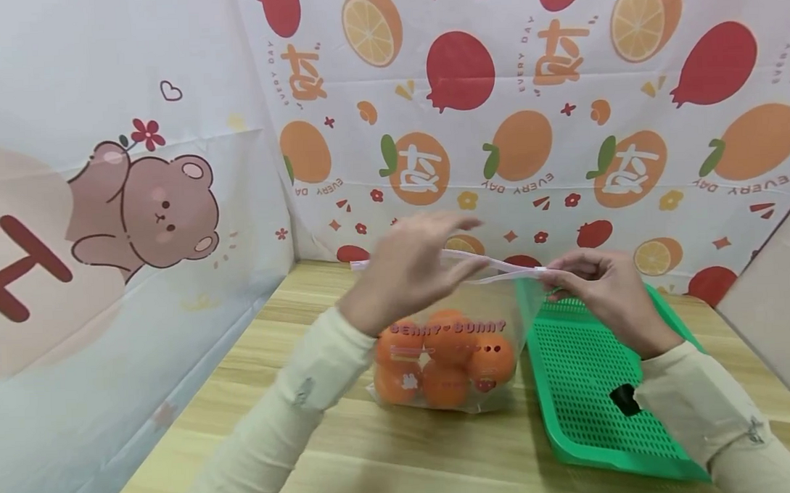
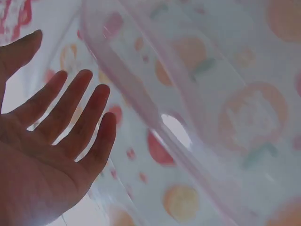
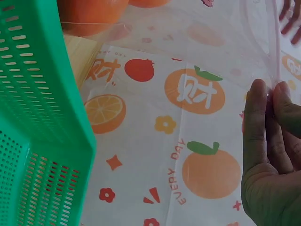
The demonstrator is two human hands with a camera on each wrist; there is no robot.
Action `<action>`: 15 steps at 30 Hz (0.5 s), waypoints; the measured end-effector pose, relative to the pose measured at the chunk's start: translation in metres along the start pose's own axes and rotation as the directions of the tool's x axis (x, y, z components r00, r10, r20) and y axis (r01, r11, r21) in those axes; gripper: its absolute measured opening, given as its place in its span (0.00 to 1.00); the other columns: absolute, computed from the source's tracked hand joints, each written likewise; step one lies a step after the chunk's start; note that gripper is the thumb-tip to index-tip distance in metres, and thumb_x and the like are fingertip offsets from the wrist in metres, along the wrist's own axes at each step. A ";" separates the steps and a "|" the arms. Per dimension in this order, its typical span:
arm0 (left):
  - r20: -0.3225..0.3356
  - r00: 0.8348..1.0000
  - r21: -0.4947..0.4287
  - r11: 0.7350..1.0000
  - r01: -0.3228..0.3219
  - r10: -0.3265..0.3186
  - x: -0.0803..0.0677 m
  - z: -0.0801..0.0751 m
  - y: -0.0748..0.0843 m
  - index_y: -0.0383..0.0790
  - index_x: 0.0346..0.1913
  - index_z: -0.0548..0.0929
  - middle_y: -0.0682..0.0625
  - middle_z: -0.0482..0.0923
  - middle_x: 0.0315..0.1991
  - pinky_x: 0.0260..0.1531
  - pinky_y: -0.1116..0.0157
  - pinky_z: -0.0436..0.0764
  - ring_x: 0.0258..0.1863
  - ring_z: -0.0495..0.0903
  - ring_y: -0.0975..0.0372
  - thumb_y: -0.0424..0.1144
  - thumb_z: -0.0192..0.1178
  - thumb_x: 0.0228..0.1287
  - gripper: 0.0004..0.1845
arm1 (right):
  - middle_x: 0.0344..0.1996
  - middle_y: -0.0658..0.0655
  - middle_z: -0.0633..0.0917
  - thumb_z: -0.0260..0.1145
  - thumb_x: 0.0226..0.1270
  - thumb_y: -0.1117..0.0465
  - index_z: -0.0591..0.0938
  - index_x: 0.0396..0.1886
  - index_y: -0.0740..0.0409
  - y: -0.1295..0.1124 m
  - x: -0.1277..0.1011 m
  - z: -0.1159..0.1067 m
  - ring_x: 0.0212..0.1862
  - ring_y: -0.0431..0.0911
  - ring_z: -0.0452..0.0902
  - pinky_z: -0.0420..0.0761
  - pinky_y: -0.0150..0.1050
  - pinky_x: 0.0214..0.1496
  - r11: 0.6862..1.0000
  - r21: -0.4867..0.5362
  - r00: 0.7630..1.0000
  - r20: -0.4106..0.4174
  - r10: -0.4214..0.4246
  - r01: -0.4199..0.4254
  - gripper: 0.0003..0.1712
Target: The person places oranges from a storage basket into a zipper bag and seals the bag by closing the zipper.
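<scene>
A translucent zip bag (image 1: 462,298) with a pink zip edge and printed lettering stands upright on the table, its mouth parted. Several oranges (image 1: 447,384) lie in its lower part. My right hand (image 1: 609,297) pinches the right end of the zip edge between thumb and fingers; in the right wrist view the fingertips (image 3: 257,89) meet at the bag's corner. My left hand (image 1: 409,271), blurred, is by the left part of the bag's mouth. The left wrist view shows this hand (image 2: 61,136) with fingers spread and apart from the zip edge.
A green plastic basket (image 1: 551,422) stands right of the bag, under my right forearm, with a small black patch (image 1: 625,399) showing in it. Behind the wooden table (image 1: 244,418) hangs a fruit-print cloth (image 1: 552,74); a bear-print cloth (image 1: 165,211) hangs on the left.
</scene>
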State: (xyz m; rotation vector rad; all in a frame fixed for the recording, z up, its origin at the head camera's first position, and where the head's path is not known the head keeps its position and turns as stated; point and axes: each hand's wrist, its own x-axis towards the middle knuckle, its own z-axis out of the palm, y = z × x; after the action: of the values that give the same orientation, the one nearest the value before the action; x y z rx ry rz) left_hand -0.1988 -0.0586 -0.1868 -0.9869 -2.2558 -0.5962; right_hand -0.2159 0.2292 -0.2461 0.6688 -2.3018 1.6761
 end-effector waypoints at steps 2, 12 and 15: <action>0.109 0.994 0.042 0.999 -0.020 0.015 0.016 0.011 0.012 0.44 0.59 0.84 0.54 0.87 0.49 0.44 0.67 0.80 0.43 0.83 0.64 0.50 0.69 0.65 0.23 | 0.35 0.60 0.89 0.68 0.69 0.66 0.84 0.44 0.73 0.002 -0.001 -0.002 0.34 0.51 0.88 0.86 0.41 0.42 1.000 0.028 1.000 0.001 0.003 -0.003 0.12; 0.474 0.880 0.056 0.998 0.000 -0.027 0.061 0.066 0.029 0.51 0.44 0.89 0.58 0.79 0.26 0.25 0.69 0.72 0.27 0.74 0.65 0.54 0.65 0.68 0.12 | 0.41 0.55 0.89 0.67 0.72 0.64 0.86 0.48 0.69 0.008 0.000 -0.006 0.38 0.48 0.87 0.86 0.38 0.46 0.975 0.203 0.996 0.039 0.082 -0.089 0.12; 0.464 0.885 0.092 0.996 0.000 -0.043 0.064 0.076 0.029 0.53 0.39 0.90 0.59 0.77 0.23 0.24 0.68 0.72 0.26 0.73 0.65 0.54 0.66 0.68 0.10 | 0.41 0.54 0.88 0.67 0.71 0.63 0.87 0.47 0.67 0.009 0.000 -0.005 0.39 0.46 0.87 0.86 0.37 0.45 0.966 0.232 0.993 0.029 0.112 -0.115 0.12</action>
State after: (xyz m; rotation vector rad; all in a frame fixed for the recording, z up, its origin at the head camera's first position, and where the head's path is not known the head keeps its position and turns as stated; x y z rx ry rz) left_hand -0.2371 0.0367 -0.1936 -1.1571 -2.6883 -0.2773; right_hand -0.2206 0.2359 -0.2521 0.6052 -2.2119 2.0232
